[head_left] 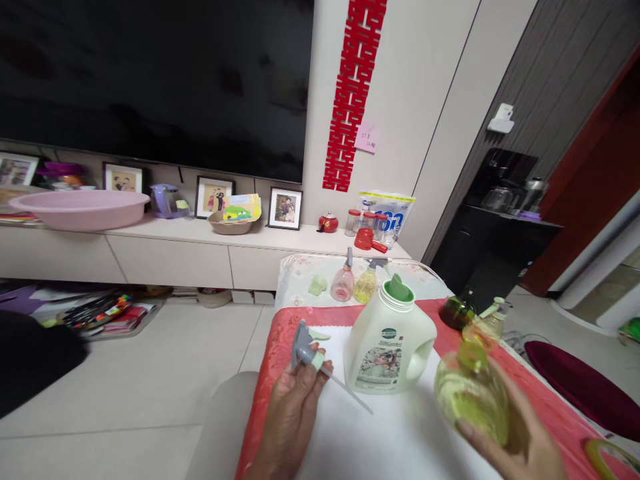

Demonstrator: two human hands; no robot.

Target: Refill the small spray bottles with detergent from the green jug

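Observation:
My left hand is closed around a grey and pale green spray nozzle, whose thin dip tube slants down to the right. In my right hand is a yellow-green clear bottle, tilted and a little blurred, with its neck toward the far side. Between the two hands a large pale green detergent jug stands upright on a white sheet. The jug's mouth is uncapped and shows a green spout inside.
Behind the jug stand a pink spray bottle, a yellow spray bottle and a light green lump. A dark bottle and another yellowish bottle are at the right. A tape roll lies near the right edge.

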